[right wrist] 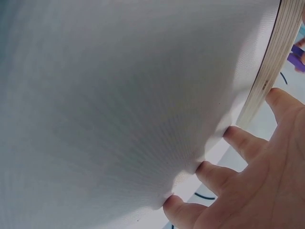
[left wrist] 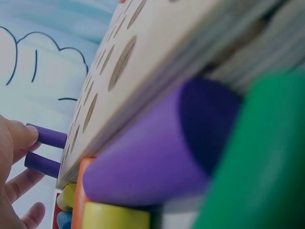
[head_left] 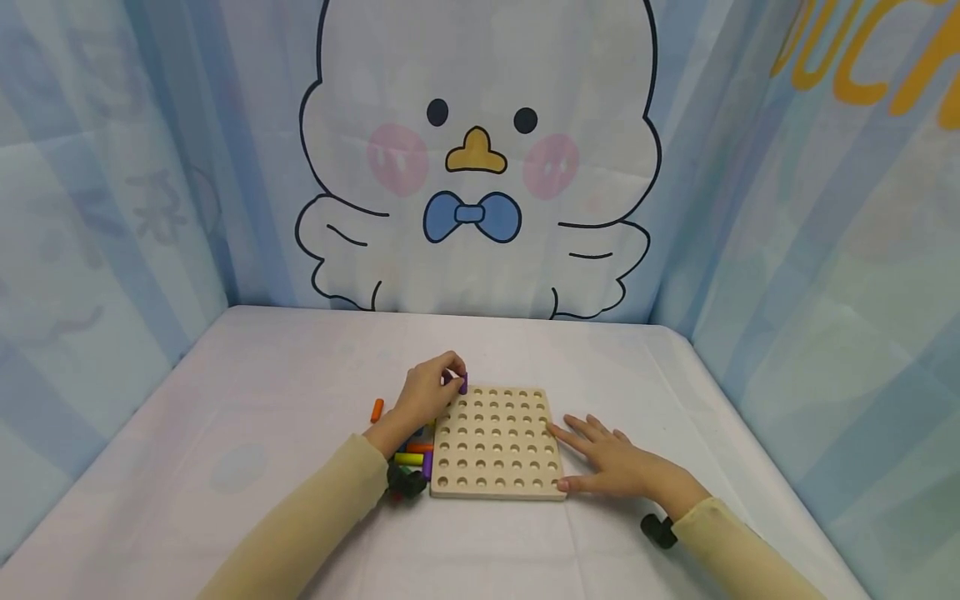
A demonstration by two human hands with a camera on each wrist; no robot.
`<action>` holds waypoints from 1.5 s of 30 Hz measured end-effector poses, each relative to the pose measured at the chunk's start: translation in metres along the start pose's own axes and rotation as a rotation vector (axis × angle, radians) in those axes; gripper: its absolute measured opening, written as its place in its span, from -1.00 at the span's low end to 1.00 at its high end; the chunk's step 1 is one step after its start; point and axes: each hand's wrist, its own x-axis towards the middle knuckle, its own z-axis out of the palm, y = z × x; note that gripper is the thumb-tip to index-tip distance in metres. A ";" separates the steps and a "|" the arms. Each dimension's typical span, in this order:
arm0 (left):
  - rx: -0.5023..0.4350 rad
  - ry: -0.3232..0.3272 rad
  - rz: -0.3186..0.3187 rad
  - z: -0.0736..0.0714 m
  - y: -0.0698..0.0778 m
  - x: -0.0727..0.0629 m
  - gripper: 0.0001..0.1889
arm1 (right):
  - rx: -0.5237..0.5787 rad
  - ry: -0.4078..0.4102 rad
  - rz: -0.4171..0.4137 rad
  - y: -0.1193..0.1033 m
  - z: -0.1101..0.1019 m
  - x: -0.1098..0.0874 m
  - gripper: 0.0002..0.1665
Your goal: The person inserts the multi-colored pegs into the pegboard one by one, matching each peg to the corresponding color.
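Left hand (head_left: 427,390) pinches peg (head_left: 464,384); right hand (head_left: 618,467) touches board (head_left: 504,440).

In the head view, the left hand (head_left: 431,390) hides the far left corner of the board (head_left: 502,439), and its arm covers some loose pegs (head_left: 409,459), their number unclear. The bottom edge cuts both sleeves (head_left: 307,517); the top edge crops the duck (head_left: 480,75). In the left wrist view, the green peg (left wrist: 262,157) is blurred and cropped. The right wrist view cuts off the right hand (right wrist: 267,181) and most of the board.

Orange lettering (head_left: 861,93) on the curtain (head_left: 832,250) shows "UC".
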 end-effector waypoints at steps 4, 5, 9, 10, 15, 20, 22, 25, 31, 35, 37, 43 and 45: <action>0.017 -0.019 -0.024 0.001 -0.002 -0.001 -0.93 | 0.006 -0.006 0.001 -0.001 -0.001 0.000 0.07; 0.023 -0.026 -0.032 0.002 -0.002 -0.001 -0.94 | 0.005 -0.007 0.002 -0.001 -0.001 0.000 0.07; 0.040 -0.041 -0.046 0.002 -0.001 -0.001 -0.94 | 0.011 -0.010 0.002 0.000 -0.001 0.000 0.07; 0.046 -0.039 -0.042 0.002 -0.001 -0.001 -0.94 | 0.011 -0.009 0.001 0.000 -0.001 0.000 0.08; 0.056 -0.038 -0.009 -0.002 0.004 -0.001 -0.95 | 0.006 -0.004 0.001 0.000 0.000 0.000 0.08; 0.102 -0.070 0.036 -0.008 0.006 -0.005 -0.91 | 0.010 0.005 -0.001 0.001 0.000 0.000 0.08; 0.113 -0.083 0.035 -0.010 0.006 -0.008 -0.86 | 0.014 0.005 -0.002 0.001 0.001 -0.001 0.08; 0.105 -0.097 0.026 -0.015 0.007 -0.012 -0.80 | 0.018 0.005 -0.006 0.000 0.001 -0.001 0.08; 0.114 -0.109 0.093 -0.028 0.012 -0.018 -0.78 | 0.018 0.004 -0.007 -0.002 -0.001 -0.002 0.08; 0.147 -0.146 0.116 -0.037 0.020 -0.026 -0.75 | 0.015 0.006 -0.008 -0.003 -0.002 -0.003 0.08; 0.168 -0.189 0.099 -0.041 0.023 -0.031 -0.73 | 0.014 0.008 -0.010 -0.003 -0.002 -0.003 0.08; 0.249 -0.326 0.031 -0.050 0.029 -0.050 -0.72 | 0.010 0.010 -0.015 -0.001 -0.001 -0.002 0.09; 0.285 -0.358 0.024 -0.052 0.031 -0.056 -0.71 | 0.003 0.008 -0.014 -0.001 -0.001 -0.002 0.08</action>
